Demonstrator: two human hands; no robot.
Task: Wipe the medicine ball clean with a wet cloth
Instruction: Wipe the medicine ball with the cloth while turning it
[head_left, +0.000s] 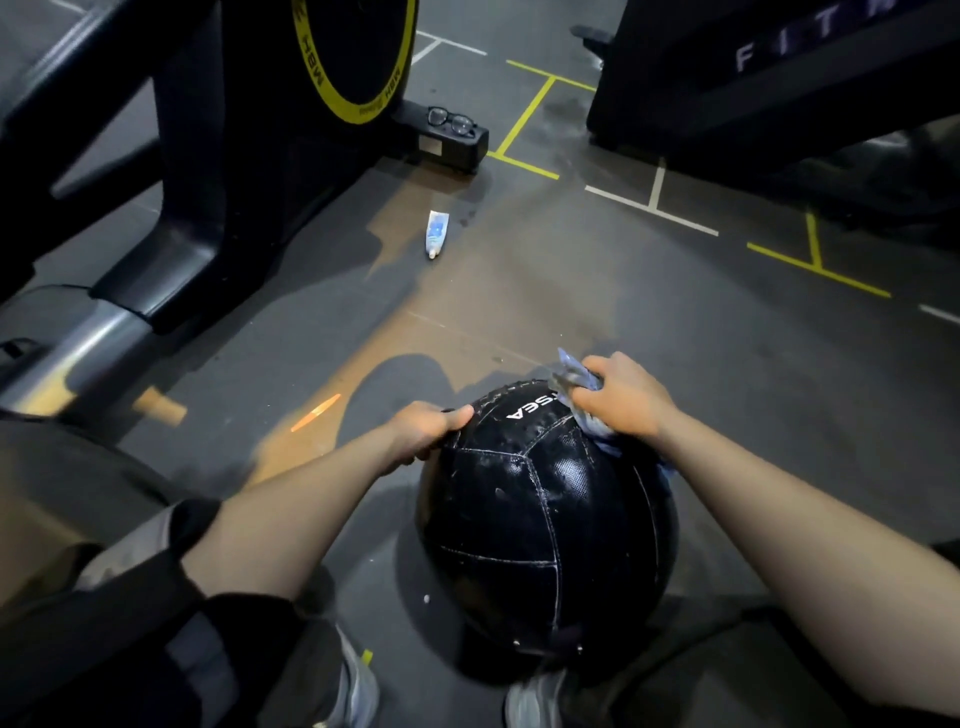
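Ball: we are keeping the black medicine ball (545, 514) on the gym floor (701, 332), just in front of our shoes, its stitched panels facing up at us.
Left hand: our left hand (426, 428) is gripping the ball's upper left side, thumb lying over the top and fingers curling down the flank.
Right hand: our right hand (621, 397) is clutching the bunched blue cloth (579, 379) and pressing it onto the ball's upper right shoulder.
Rolling risk: we are bracing a round ball with one hand only, so we judge that a hard push from the cloth side could be rolling it out leftward, toward the machine base (171, 249).
Cloth risk: we are holding the cloth wadded up, so little of it is meeting the surface; we judge that it may be skipping the seams and leaving streaks.
Underside risk: the part resting on the floor is staying hidden from us, so we may be missing it unless we are turning the ball.
Floor risk: a small tube (435, 234) is lying well ahead of us, and glasses (451, 120) are sitting on a black box (452, 145) beyond; a runaway ball could be knocking into them.
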